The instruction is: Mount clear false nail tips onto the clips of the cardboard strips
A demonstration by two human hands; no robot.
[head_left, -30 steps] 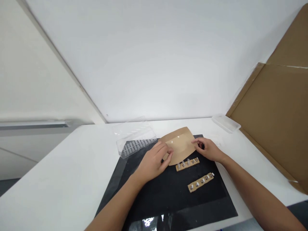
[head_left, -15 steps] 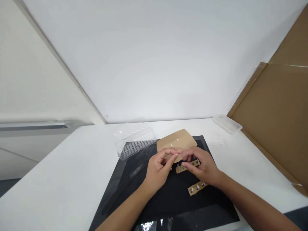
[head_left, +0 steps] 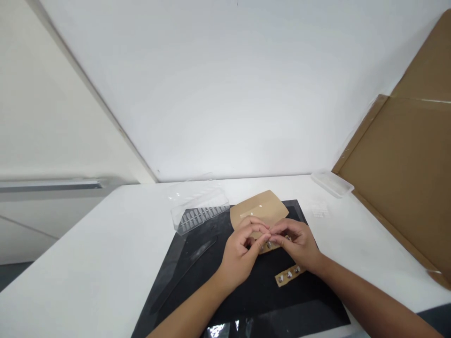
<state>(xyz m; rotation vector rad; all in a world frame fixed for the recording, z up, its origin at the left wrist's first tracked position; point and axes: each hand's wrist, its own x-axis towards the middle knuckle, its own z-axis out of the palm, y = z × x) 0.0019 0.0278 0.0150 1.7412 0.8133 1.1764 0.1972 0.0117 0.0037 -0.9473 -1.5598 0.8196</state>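
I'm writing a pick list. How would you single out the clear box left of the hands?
Start at the black mat on the table; the clear box lies across its far left corner. Unlike the smaller clear tray far right, it holds rows of tips.

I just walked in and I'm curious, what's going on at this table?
A person works with both hands over a black mat on a white table. The left hand and right hand bring their fingertips together above a small cardboard strip studded with tiny pieces. A second strip lies nearer, a brown card sits behind, and a clear box stands to the left.
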